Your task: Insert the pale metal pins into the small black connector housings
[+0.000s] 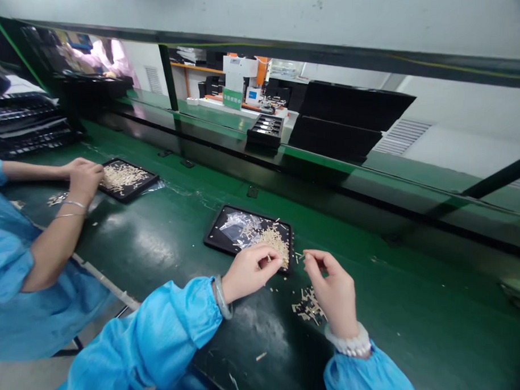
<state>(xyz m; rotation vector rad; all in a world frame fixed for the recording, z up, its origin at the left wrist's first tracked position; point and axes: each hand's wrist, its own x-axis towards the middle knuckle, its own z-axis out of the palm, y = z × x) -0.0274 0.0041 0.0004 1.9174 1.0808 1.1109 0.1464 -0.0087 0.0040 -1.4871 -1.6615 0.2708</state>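
My left hand is closed in a pinch over the front edge of a black tray; what its fingertips hold, if anything, is too small to make out. In the tray lie a heap of small pale strips and a clear plastic bag. Just right of the tray, my right hand pinches thumb to forefinger, with a small pale strip at the tips. Below that hand, a loose pile of similar strips lies on the green table, partly hidden by the hand.
To the left, a co-worker's hands work at a second black tray of pale strips. A raised ledge runs behind the table, bearing a black partitioned box and dark panels. Overhead is a grey shelf beam.
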